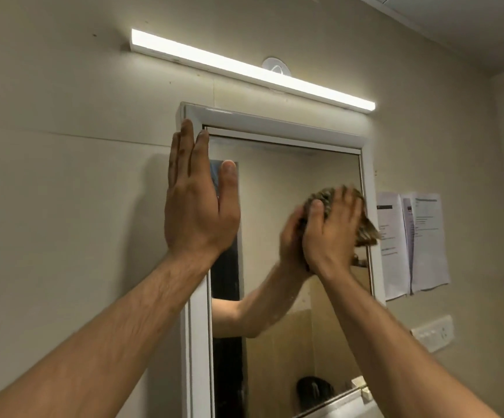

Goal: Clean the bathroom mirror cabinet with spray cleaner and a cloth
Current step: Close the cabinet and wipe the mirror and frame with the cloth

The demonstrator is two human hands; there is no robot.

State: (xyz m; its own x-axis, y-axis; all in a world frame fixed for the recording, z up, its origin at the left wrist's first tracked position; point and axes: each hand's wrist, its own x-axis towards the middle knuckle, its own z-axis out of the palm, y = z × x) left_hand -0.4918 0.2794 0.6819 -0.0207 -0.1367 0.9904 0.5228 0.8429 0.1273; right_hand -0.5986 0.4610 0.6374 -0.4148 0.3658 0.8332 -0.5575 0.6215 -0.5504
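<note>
The biggest thing here is the pale wall (63, 206). On it hangs the mirror cabinet (274, 122), with a white frame round the mirror glass (290, 176). A long lit light bar (253, 70) sits just above the cabinet. Some printed papers (425, 239) are stuck to the wall just to the right of it.

The left hand (199, 203) is flat, with straight fingers. It presses on the left side of the white frame, near the top, and holds nothing (I think it is there to keep the cabinet door from moving).

The right hand (332, 233) is blurry, so it looks like it is rubbing. Its fingers spread over a bunched brown cloth (366, 233) and bend a little round it. The cloth is pushed against the glass, on the right side of the mirror's upper half, close to the frame.

No spray bottle shows, so the spraying seems done and the wiping is under way. Lower down the glass has small pale specks. I think that part, the bottom of the mirror and the white frame have yet to be wiped.
</note>
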